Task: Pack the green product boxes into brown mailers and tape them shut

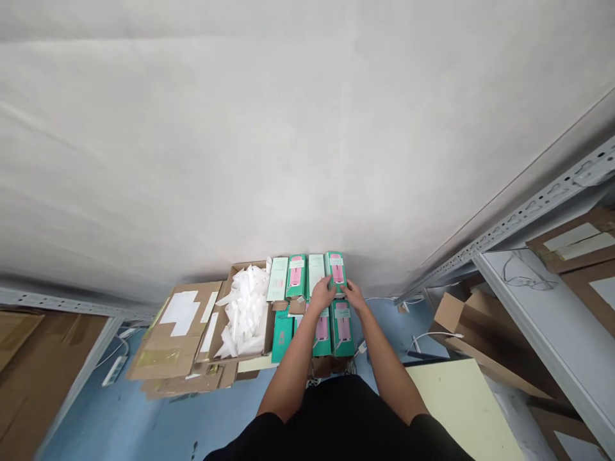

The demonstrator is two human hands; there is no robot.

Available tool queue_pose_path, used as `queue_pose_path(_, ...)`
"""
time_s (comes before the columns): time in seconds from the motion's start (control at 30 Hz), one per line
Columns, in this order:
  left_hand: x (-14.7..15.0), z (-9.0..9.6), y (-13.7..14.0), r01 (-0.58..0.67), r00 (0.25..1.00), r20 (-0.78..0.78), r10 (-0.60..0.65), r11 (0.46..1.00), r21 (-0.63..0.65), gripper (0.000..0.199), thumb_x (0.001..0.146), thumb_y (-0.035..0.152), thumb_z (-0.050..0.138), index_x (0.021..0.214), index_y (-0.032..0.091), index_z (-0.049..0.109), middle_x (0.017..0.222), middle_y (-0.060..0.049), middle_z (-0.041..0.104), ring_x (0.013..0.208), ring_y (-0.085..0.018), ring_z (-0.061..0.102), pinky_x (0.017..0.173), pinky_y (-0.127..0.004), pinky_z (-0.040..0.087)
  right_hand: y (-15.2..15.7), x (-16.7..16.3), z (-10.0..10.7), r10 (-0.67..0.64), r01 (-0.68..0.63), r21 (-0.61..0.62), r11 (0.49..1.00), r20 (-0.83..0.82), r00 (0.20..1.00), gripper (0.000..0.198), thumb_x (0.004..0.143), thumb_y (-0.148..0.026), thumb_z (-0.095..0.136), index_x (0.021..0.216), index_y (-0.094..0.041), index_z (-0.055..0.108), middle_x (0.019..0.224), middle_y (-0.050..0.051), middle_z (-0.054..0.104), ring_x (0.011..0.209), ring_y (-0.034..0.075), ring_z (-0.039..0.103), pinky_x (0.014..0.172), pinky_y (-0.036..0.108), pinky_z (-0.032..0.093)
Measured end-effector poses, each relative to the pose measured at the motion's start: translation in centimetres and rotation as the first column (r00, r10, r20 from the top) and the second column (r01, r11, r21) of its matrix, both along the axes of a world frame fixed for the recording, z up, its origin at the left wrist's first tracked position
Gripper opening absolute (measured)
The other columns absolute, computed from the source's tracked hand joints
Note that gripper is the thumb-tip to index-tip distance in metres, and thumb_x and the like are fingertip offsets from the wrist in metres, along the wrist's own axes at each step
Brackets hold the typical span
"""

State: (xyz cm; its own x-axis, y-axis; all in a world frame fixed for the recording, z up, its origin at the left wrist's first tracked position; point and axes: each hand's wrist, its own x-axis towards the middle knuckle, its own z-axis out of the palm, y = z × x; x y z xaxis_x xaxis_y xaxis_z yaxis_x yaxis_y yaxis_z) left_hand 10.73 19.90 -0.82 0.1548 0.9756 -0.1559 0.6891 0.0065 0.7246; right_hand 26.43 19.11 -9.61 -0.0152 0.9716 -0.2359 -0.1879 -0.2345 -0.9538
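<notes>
Two rows of green and pale-green product boxes stand close together by the wall. My left hand (323, 294) and my right hand (354, 296) are on either side of the rightmost box in the back row, a green box (336, 269) with a pink picture. Their fingers curl against its near end. In front of it lies another green box (342, 326) with a pink picture. A pale-green box (316, 269) is just left of the held one, and beyond it a green box (296, 275) with a pink picture. My left forearm covers part of the front row.
Left of the boxes, an open carton (269, 339) holds white packing material (245, 307). Flattened cardboard (154, 358) is stacked beside it. On the right are a pale yellow tabletop (461, 403), an open cardboard box (490, 339) and a metal shelf (542, 301). A power strip (115, 371) lies on the blue floor.
</notes>
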Motion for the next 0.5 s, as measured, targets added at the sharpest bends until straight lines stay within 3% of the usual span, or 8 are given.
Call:
queue_pose_path(0.1, -0.3, -0.2, -0.3, 0.017, 0.996, 0.090, -0.020, 0.999, 0.037, 0.061, 0.088, 0.016, 0.062, 0.148, 0.020, 0.057, 0.149, -0.013, 0.060, 0.138, -0.026, 0.056, 0.118, -0.040, 0.042, -0.2, -0.8, 0.7, -0.054, 0.053, -0.006, 0.999, -0.024, 0.998, 0.056, 0.073, -0.055, 0.076, 0.116, -0.021, 0.071, 0.103, 0.005, 0.078, 0.086, 0.023, 0.069, 0.070, 0.030, 0.056)
queue_pose_path(0.2, -0.8, -0.2, -0.7, -0.023, 0.980, 0.198, 0.006, 0.996, 0.083, 0.061, 0.084, 0.013, 0.064, 0.145, 0.020, 0.059, 0.146, -0.013, 0.062, 0.138, -0.027, 0.055, 0.118, -0.043, 0.043, -0.8, -1.6, 1.7, -0.103, 0.103, 0.013, 0.995, 0.008, 0.995, 0.061, 0.072, -0.059, 0.075, 0.119, -0.021, 0.070, 0.103, 0.006, 0.078, 0.085, 0.024, 0.069, 0.068, 0.031, 0.056)
queue_pose_path(0.37, -1.7, 0.8, -2.0, -0.104, 0.884, 0.463, 0.058, 0.992, 0.074, 0.065, 0.087, 0.019, 0.064, 0.151, 0.023, 0.053, 0.153, -0.012, 0.055, 0.133, -0.027, 0.059, 0.109, -0.041, 0.052, -2.1, -2.9, 4.8, -0.214, 0.197, 0.141, 0.970, 0.118, 0.970, 0.074, 0.073, -0.059, 0.074, 0.135, -0.020, 0.062, 0.127, 0.012, 0.073, 0.110, 0.029, 0.069, 0.091, 0.041, 0.058)
queue_pose_path(0.5, -2.5, 1.7, -3.2, -0.075, 0.795, 0.605, 0.041, 0.997, 0.032, 0.071, 0.086, 0.021, 0.066, 0.156, 0.024, 0.049, 0.159, -0.010, 0.051, 0.133, -0.027, 0.060, 0.108, -0.040, 0.054, -4.0, -3.3, 7.7, -0.274, 0.225, 0.252, 0.941, 0.179, 0.945, 0.081, 0.076, -0.052, 0.074, 0.147, -0.021, 0.053, 0.140, 0.014, 0.066, 0.122, 0.029, 0.066, 0.104, 0.045, 0.054)
